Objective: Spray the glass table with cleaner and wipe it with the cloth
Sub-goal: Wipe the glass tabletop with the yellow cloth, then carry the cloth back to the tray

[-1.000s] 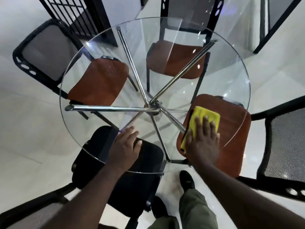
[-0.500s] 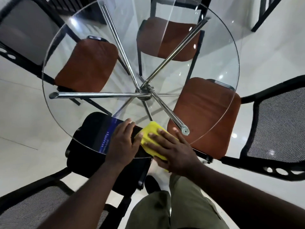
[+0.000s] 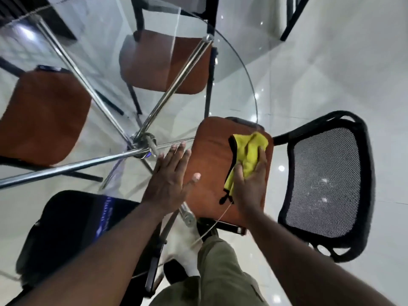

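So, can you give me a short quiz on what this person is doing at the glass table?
1. True or false: the right hand presses the yellow cloth onto the glass table.
2. The left hand is: A) gripping a spray bottle, B) lying flat on the glass, C) pulling a chair.
3. Fill in: the chair seat seen through the glass under the cloth is ___.
Key: 1 true; 2 B; 3 brown.

Brown-seated chairs (image 3: 44,115) and a black-seated chair (image 3: 66,228) stand on a glossy pale floor (image 3: 331,74).
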The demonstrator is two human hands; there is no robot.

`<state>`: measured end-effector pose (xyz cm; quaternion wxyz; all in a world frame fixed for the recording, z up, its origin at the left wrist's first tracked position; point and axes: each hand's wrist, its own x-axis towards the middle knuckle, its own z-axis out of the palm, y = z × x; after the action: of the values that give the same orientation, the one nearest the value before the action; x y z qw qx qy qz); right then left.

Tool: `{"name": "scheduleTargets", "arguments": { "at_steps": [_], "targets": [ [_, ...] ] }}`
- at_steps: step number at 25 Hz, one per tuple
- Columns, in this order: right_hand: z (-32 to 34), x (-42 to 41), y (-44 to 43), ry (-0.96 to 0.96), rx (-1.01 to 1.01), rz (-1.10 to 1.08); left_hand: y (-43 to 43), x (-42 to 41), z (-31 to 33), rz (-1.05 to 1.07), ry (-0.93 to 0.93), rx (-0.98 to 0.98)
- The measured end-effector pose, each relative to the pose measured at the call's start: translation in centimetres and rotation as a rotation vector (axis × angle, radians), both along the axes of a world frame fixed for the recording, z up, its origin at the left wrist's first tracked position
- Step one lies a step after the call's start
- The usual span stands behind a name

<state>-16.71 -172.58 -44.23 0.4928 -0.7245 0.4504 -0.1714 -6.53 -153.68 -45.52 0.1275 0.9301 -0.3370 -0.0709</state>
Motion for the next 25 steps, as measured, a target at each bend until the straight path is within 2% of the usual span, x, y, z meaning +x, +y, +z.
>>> {"name": "scheduleTargets", "arguments": {
  "at_steps": [5, 8, 10, 16, 18, 21, 23, 25],
  "targets": [
    [-0.1, 12.4, -13.4, 0.150, 0.028, 0.197, -1.5, -0.1, -0.5, 0.039, -0.100, 0.062],
    [-0.1, 17.8, -16.9, 0.140, 0.076, 0.250, -1.6, 0.1, -0.4, 0.036, -0.094, 0.080],
    [-0.1, 18.5, -17.2, 0.146, 0.073, 0.243, -1.6, 0.2, -0.3, 0.038, -0.090, 0.092],
    [0.6, 7.6, -10.5, 0.134, 0.121, 0.098, -1.4, 0.3, -0.4, 0.031, -0.020, 0.086],
    [2.2, 2.6, -6.7, 0.219, 0.131, 0.135, -1.4, 0.3, 0.9, 0.009, 0.053, 0.144],
    [3.9, -1.9, -3.3, 0.511, 0.183, 0.328, -0.5, 0.2, 4.8, -0.008, 0.191, 0.221],
    [7.2, -2.9, -1.9, 0.637, 0.075, 0.518, 2.5, -1.6, 8.8, 0.073, 0.154, 0.126],
    [11.8, -3.9, 1.1, 0.651, -0.050, 0.707, 7.8, -4.7, 12.9, 0.191, 0.103, -0.022]
  ]
}}
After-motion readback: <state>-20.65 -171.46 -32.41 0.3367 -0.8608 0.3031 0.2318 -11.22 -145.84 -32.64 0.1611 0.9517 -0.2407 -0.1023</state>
